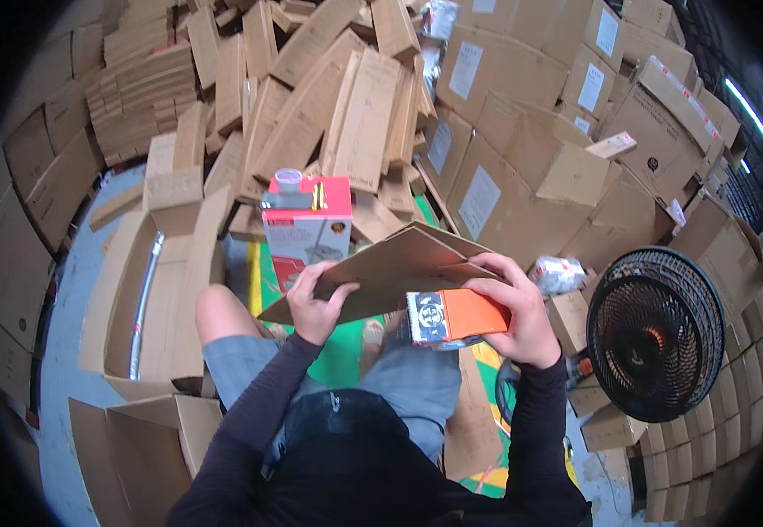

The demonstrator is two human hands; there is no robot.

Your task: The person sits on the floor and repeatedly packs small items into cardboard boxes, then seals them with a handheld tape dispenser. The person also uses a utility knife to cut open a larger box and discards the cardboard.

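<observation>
A flattened cardboard box (pixel 381 283) is held up over my knees. My left hand (pixel 315 300) pinches its left part between thumb and fingers. Around an orange tape dispenser (pixel 477 312) with a toothed metal edge closes my right hand (pixel 519 309), whose upper fingers also touch the cardboard's right end. Beyond the cardboard stands a red and white printed carton (pixel 309 240). A phone-like dark object (pixel 287 201), a yellow and black cutter (pixel 319 196) and a round tub (pixel 288 176) rest on top of that carton.
An open long carton (pixel 190 283) at the left holds a silver-wrapped tube (pixel 147 306). Another open box (pixel 144 441) is below it. Long cartons (pixel 368 118) lie heaped ahead, with large cartons (pixel 506 72) stacked at the right. A black fan (pixel 655 336) stands near my right arm.
</observation>
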